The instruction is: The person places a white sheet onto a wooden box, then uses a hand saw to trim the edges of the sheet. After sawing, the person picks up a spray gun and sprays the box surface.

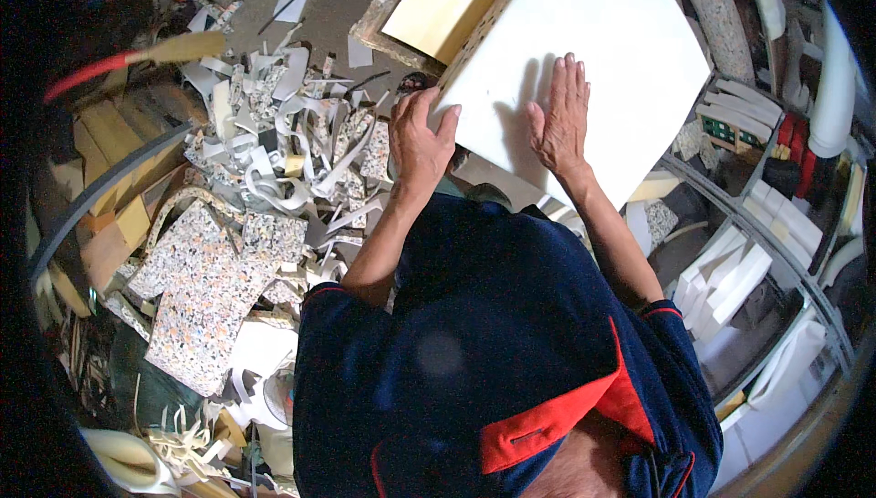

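Note:
In front of me lies a large white foam block (593, 24), its top smooth and its left side showing a speckled layer. My left hand (422, 138) rests at the block's near left corner, thumb apart from the bent fingers, gripping or pressing the edge; the fingertips are partly hidden past the side. Flat on the white top, my right hand (560, 119) has its fingers stretched out together and the thumb apart. Beyond the block's left side is a pale yellow foam slab (452, 5).
Foam offcuts and curled white strips (297, 156) heap up on the left, with speckled foam sheets (205, 288) below them. A red-handled broom (137, 60) lies at the upper left. On the right, a metal rack (776, 243) holds white foam pieces (730, 274).

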A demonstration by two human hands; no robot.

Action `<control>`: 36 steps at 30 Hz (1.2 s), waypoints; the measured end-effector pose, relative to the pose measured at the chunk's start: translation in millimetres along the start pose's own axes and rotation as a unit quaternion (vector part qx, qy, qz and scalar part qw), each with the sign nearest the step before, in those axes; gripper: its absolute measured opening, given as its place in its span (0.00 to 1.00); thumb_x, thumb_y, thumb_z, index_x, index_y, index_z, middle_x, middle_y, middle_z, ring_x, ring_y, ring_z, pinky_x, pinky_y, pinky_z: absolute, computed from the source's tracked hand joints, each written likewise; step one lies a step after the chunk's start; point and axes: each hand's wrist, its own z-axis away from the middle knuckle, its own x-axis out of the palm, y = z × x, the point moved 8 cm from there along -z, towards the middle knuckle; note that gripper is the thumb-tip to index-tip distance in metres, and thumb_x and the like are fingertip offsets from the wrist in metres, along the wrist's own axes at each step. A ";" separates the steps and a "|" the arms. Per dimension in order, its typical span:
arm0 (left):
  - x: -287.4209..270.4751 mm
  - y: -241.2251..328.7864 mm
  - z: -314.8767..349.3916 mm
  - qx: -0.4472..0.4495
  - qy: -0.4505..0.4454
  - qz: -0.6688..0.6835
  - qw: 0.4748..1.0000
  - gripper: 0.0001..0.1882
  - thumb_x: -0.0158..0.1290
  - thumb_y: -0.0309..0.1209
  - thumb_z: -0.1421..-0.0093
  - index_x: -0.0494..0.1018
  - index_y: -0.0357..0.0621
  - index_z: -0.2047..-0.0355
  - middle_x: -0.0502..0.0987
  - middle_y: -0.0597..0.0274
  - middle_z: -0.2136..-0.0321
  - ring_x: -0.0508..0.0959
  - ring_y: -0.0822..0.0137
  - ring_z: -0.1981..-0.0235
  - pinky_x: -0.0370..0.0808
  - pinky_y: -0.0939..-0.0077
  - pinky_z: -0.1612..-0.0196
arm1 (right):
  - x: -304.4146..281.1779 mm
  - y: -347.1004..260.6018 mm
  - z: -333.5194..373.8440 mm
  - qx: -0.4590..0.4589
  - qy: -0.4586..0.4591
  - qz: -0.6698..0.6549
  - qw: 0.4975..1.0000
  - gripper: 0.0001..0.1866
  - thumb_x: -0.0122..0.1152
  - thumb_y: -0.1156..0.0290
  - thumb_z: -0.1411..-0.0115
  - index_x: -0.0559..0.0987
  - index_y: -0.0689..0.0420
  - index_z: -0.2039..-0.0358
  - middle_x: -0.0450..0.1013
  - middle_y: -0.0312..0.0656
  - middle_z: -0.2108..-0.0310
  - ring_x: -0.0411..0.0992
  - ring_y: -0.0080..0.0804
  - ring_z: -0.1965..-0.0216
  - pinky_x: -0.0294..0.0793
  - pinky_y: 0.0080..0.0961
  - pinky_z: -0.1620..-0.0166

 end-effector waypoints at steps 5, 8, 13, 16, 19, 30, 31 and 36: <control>3.0 10.0 -14.3 0.029 -0.040 -0.016 0.999 0.19 0.64 0.34 0.44 0.77 0.35 0.57 0.78 0.48 0.59 0.77 0.48 0.55 0.73 0.54 0.50 | 20.9 -9.0 -24.4 0.037 -0.035 0.033 0.998 0.46 0.52 0.49 0.35 0.46 0.64 0.28 0.40 0.60 0.26 0.35 0.61 0.26 0.35 0.63 0.29; 5.3 12.6 -21.7 0.026 -0.042 -0.013 0.999 0.18 0.65 0.34 0.44 0.76 0.34 0.58 0.78 0.48 0.59 0.77 0.47 0.57 0.73 0.54 0.50 | 28.4 -17.5 -36.3 0.045 -0.050 0.029 0.997 0.48 0.51 0.44 0.36 0.46 0.65 0.28 0.39 0.58 0.26 0.34 0.61 0.25 0.33 0.64 0.29; 10.7 21.5 -31.3 0.029 -0.067 -0.034 0.997 0.18 0.62 0.32 0.42 0.76 0.35 0.55 0.78 0.48 0.59 0.76 0.47 0.53 0.72 0.52 0.49 | 37.6 -27.3 -44.6 0.046 -0.046 0.029 0.997 0.50 0.50 0.42 0.37 0.48 0.65 0.28 0.39 0.58 0.26 0.35 0.61 0.26 0.33 0.67 0.31; 16.2 25.9 -31.5 0.046 -0.076 -0.052 0.995 0.17 0.60 0.31 0.41 0.76 0.35 0.54 0.77 0.48 0.56 0.76 0.46 0.53 0.72 0.54 0.49 | 41.7 -24.5 -44.2 0.056 -0.051 0.033 0.997 0.49 0.51 0.42 0.38 0.49 0.64 0.28 0.40 0.59 0.26 0.36 0.61 0.26 0.34 0.69 0.31; 14.7 28.8 -29.3 0.065 -0.082 -0.056 0.993 0.16 0.58 0.30 0.39 0.76 0.36 0.53 0.77 0.48 0.55 0.76 0.47 0.53 0.73 0.56 0.49 | 43.1 -27.1 -45.0 0.052 -0.053 0.042 0.996 0.48 0.52 0.43 0.38 0.50 0.64 0.29 0.41 0.59 0.26 0.37 0.61 0.26 0.34 0.70 0.32; 9.7 45.4 -26.0 0.148 -0.083 -0.085 0.982 0.14 0.60 0.28 0.42 0.77 0.39 0.55 0.76 0.56 0.55 0.74 0.53 0.55 0.70 0.57 0.50 | 39.6 -29.3 -48.1 0.050 -0.045 0.029 0.997 0.44 0.48 0.42 0.36 0.54 0.61 0.29 0.43 0.57 0.27 0.38 0.61 0.26 0.34 0.74 0.34; 9.0 44.8 -26.2 0.145 -0.082 -0.084 0.982 0.14 0.60 0.28 0.42 0.77 0.39 0.56 0.76 0.56 0.56 0.74 0.53 0.55 0.70 0.57 0.50 | 40.1 -29.5 -46.7 0.049 -0.039 0.026 0.998 0.44 0.47 0.42 0.36 0.55 0.60 0.29 0.43 0.56 0.27 0.37 0.61 0.26 0.35 0.75 0.34; 8.4 39.1 -24.9 0.137 -0.075 -0.091 0.984 0.13 0.61 0.27 0.42 0.78 0.40 0.56 0.76 0.55 0.58 0.75 0.53 0.56 0.71 0.57 0.52 | 37.0 -35.6 -50.9 0.044 -0.036 0.050 0.997 0.41 0.49 0.42 0.35 0.59 0.55 0.30 0.47 0.52 0.27 0.40 0.61 0.27 0.38 0.82 0.38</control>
